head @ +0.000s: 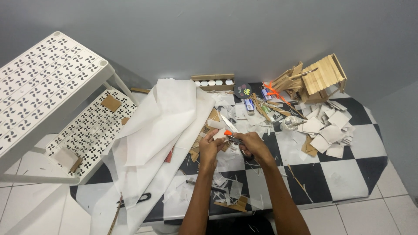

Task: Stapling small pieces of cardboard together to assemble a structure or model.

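A checkered black-and-white counter point(348, 174) carries a large white paper sheet point(161, 117), a wooden stick house point(324, 76) and a pile of white paper squares point(331, 128). At its middle, the left hand point(210, 147) pinches a small white paper piece point(219, 134), while the right hand point(254, 146) grips orange-tipped scissors point(233, 138) touching it.

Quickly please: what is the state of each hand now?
Left hand: closed on a small white paper piece.
Right hand: closed on scissors.
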